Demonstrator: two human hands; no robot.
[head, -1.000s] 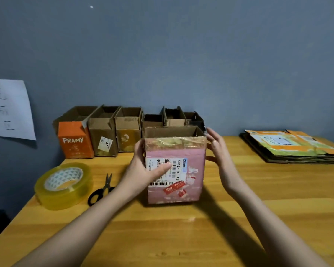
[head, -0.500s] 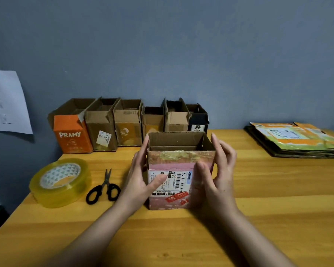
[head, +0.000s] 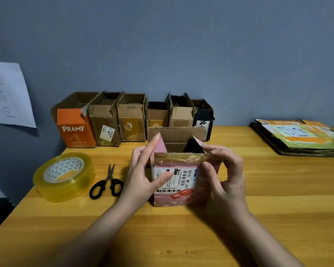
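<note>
Box (head: pixel 181 180) flank — apparently behind right hand (head: pixel 228 180)

Blue-grey wall (head: pixel 181 45) behind wooden table (head: pixel 278 199), seemingly dim.

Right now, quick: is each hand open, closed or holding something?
Left hand: holds the pink box, thumb on its label, fingers along the left side.
Right hand: grips the same box's top right corner, fingers curled.

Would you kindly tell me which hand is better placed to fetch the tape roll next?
Left, probably. The left hand holds the pink box on the side facing the tape roll, with only the scissors between; the right hand pinches the box's right top edge and would have to cross over.
</note>
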